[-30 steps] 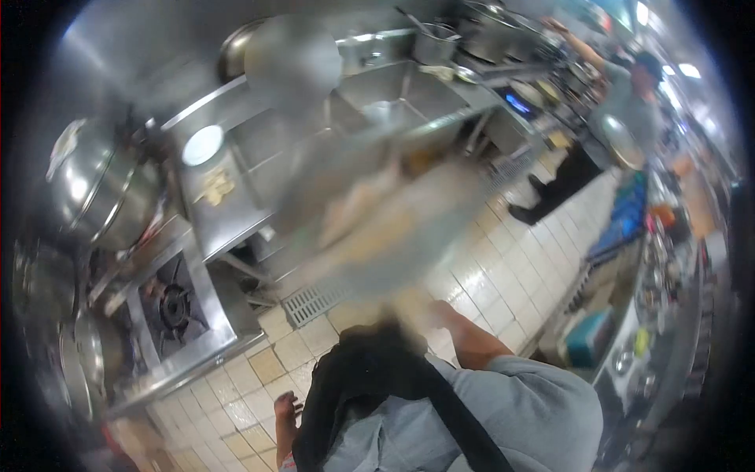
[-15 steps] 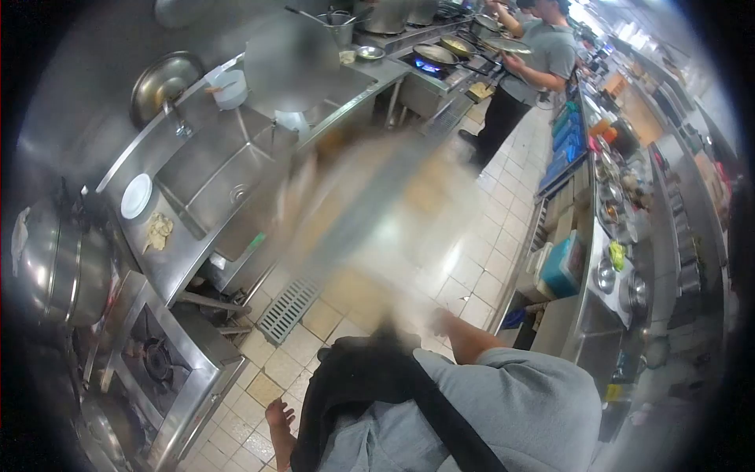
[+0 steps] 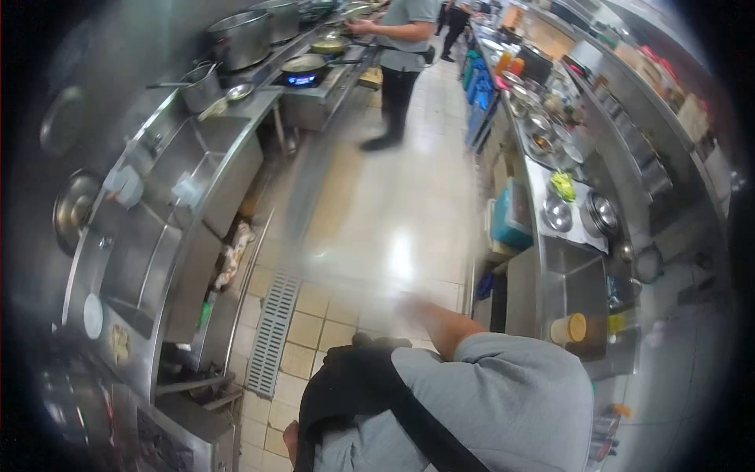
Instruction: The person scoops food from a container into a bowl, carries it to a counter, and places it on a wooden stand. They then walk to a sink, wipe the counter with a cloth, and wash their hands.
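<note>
My right hand (image 3: 417, 312) reaches forward above the tiled floor, and its fingers dissolve into a pale, smeared patch. Whether it holds something there I cannot make out. Low at the left edge of my black apron (image 3: 354, 374), only a small part of my left hand (image 3: 292, 442) shows, with its fingers mostly hidden. A metal floor grate (image 3: 271, 334) lies ahead of the left hand. To my right, a round tub with a yellow lid (image 3: 569, 327) rests in a steel sink (image 3: 557, 271).
Along the left runs a steel sink counter (image 3: 177, 295) with a white lid (image 3: 93, 316). Further ahead, a co-worker (image 3: 403, 71) stands by a stove with a pan (image 3: 303, 63) over a blue flame. Metal bowls (image 3: 557, 212) and a teal box (image 3: 511, 214) line the right.
My view has swung to the right and looks further along the aisle. The co-worker appears further left and the right counter shows more. My left hand is less visible than before.
</note>
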The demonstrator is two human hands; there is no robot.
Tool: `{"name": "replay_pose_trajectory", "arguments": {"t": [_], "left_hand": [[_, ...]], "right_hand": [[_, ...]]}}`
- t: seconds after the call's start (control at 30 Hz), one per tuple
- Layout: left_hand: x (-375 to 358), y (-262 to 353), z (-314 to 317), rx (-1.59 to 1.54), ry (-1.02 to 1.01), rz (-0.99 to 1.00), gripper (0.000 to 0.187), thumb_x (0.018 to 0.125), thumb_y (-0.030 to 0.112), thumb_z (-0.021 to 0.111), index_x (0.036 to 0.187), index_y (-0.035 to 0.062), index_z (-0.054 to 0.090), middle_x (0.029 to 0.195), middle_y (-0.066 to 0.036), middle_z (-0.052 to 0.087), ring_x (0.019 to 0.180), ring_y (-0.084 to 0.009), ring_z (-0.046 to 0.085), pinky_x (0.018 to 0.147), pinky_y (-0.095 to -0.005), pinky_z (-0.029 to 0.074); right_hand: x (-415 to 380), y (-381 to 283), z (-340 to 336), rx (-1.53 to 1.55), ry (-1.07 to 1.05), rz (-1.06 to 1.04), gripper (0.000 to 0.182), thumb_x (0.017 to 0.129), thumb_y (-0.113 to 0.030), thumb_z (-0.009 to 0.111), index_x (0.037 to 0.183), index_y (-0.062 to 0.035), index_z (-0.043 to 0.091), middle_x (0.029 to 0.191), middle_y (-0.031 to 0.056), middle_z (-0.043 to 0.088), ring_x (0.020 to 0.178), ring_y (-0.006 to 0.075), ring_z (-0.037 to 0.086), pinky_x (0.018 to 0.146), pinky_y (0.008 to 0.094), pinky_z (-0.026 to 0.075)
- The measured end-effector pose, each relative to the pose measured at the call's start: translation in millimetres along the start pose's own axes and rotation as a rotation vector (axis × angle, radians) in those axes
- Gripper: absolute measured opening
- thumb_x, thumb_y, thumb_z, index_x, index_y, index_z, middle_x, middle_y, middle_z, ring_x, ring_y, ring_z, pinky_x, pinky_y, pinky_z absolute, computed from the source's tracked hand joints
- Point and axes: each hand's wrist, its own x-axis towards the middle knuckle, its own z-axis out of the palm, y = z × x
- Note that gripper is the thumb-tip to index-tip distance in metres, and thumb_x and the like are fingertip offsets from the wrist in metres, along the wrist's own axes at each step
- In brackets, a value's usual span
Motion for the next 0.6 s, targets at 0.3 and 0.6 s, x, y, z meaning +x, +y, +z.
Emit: {"name": "replay_pose_trajectory", "arguments": {"t": [0.3,0.6], "left_hand": [[7.1,36.0,26.9,0.576,-0.158,0.069,0.031,0.083,0.029,0.052,0.074,-0.0001,0.056,0.069,-0.013,0.059,0.067,-0.0192,0.058,0.057,-0.039,0.044],[44.2,42.4,20.9,0.889,-0.212,0.278,0.029,0.083,0.028,0.054,0.074,0.0003,0.056,0.069,-0.012,0.059,0.068,-0.0184,0.058,0.057,-0.0387,0.044]], "right_hand": [[-106.5,72.7,8.9,0.358,0.086,0.363,0.031,0.08,-0.027,0.053,0.079,0.0004,0.067,0.07,0.0154,0.064,0.058,0.0236,0.062,0.058,0.0377,0.05],[-127.5,45.0,-14.1,0.36,0.051,0.309,0.029,0.075,-0.025,0.05,0.07,-0.0019,0.066,0.064,0.0143,0.063,0.055,0.0263,0.061,0.058,0.0383,0.05]]}}
